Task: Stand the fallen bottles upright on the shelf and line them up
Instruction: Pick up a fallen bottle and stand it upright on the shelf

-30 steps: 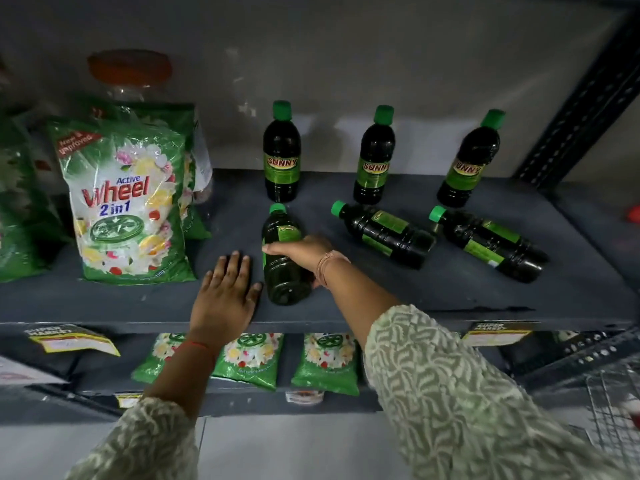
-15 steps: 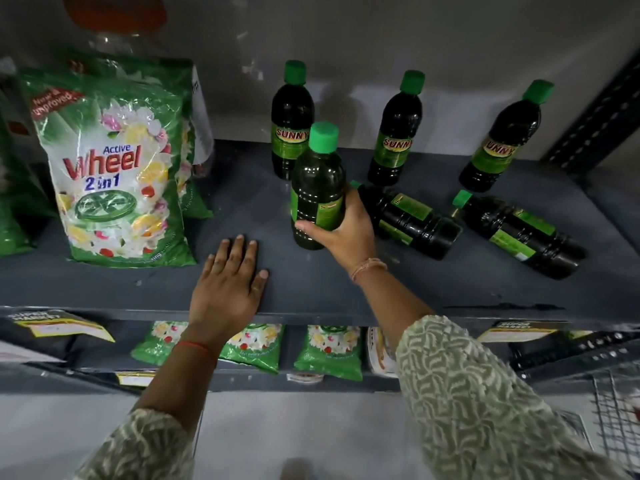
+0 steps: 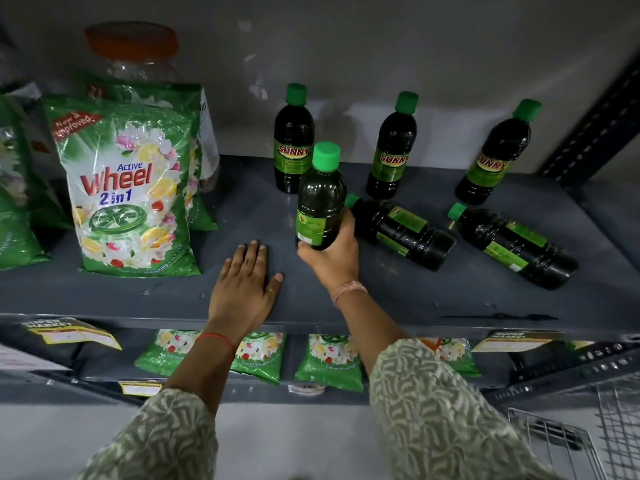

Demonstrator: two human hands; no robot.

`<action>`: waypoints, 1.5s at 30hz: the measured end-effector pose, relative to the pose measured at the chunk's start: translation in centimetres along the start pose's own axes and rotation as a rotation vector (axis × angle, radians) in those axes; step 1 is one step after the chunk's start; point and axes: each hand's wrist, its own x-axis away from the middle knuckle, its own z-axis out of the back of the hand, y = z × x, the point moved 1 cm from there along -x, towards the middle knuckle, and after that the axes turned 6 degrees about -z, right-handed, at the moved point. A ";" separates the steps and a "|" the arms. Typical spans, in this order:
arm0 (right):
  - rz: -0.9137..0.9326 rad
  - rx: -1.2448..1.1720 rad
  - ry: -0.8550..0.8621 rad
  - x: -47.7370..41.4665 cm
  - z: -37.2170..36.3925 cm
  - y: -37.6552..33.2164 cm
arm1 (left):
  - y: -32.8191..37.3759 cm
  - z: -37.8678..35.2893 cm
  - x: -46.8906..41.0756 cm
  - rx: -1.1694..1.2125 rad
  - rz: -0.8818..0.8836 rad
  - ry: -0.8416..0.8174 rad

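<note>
My right hand point(image 3: 334, 259) grips the lower half of a dark bottle with a green cap point(image 3: 320, 195) and holds it upright just in front of the back row. Three like bottles stand against the wall: left point(image 3: 293, 143), middle point(image 3: 393, 150), right point(image 3: 493, 157). Two bottles lie on their sides on the grey shelf point(image 3: 173, 299), caps pointing left: one point(image 3: 401, 232) right beside my right hand, another point(image 3: 512, 245) further right. My left hand point(image 3: 244, 284) rests flat on the shelf, fingers apart, holding nothing.
A large green Wheel detergent bag point(image 3: 130, 188) stands at the left, with more bags and a clear orange-lidded jar point(image 3: 133, 53) behind it. Small green packets point(image 3: 329, 358) lie on the lower shelf. A wire basket point(image 3: 571, 441) is at bottom right.
My right hand has lifted the fallen bottle from the shelf front, turned it upright and carried it back toward the standing row. My left hand has stayed flat on the shelf.
</note>
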 end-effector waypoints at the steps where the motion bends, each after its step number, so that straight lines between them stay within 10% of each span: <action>1: -0.026 -0.054 -0.089 -0.2 0.4 0.2 | 0.0 0.0 0.0 -0.005 -0.001 -0.002; 22: -0.005 0.128 0.034 -0.3 0.5 1.0 | 0.0 -0.1 -0.1 -0.026 0.005 0.015; 31: -0.121 0.020 -0.384 -2.3 3.4 2.7 | 0.0 -0.3 -0.2 -0.032 0.008 0.024; 37: -0.034 0.137 -0.049 -1.2 1.7 1.5 | 0.0 -0.3 -0.1 -0.030 0.003 0.040; 45: -0.081 0.159 -0.103 -1.5 3.9 1.3 | 0.1 -0.1 -0.1 -0.028 0.010 0.002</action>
